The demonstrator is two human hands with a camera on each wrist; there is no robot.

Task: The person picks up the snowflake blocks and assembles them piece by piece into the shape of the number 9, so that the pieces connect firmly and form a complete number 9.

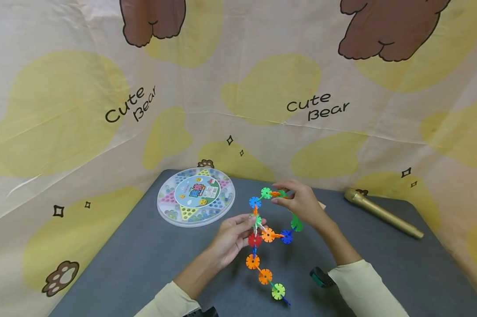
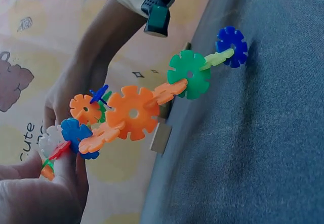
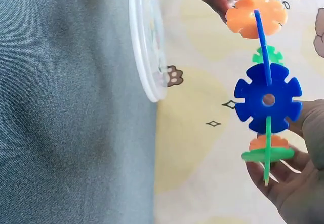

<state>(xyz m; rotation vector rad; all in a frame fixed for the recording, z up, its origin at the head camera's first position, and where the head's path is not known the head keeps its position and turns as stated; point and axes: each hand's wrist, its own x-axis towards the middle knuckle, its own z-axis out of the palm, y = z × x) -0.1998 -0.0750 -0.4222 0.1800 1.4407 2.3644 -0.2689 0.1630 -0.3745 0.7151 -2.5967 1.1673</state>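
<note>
A chain of slotted plastic snowflake discs (image 1: 265, 276) in orange, green, blue, red and white hangs in the air over the table, looped at its upper part with a tail pointing down. My left hand (image 1: 234, 240) pinches the chain near the red disc (image 1: 255, 240). At the loop's far side my right hand (image 1: 299, 203) holds green and orange pieces between thumb and fingers. A dark blue disc (image 3: 269, 99) hangs beside the right hand in the right wrist view. In the left wrist view an orange disc (image 2: 132, 113) belongs to the tail. Fingers partly cover the gripped pieces.
A round, clear-lidded Chinese checkers box (image 1: 171, 211) lies at the table's back left. A gold microphone-shaped object (image 1: 382, 213) is at the back right. Behind the right hand sits a small beige block (image 2: 161, 138). A printed cloth (image 1: 258, 127) hangs behind the grey table (image 1: 143, 264).
</note>
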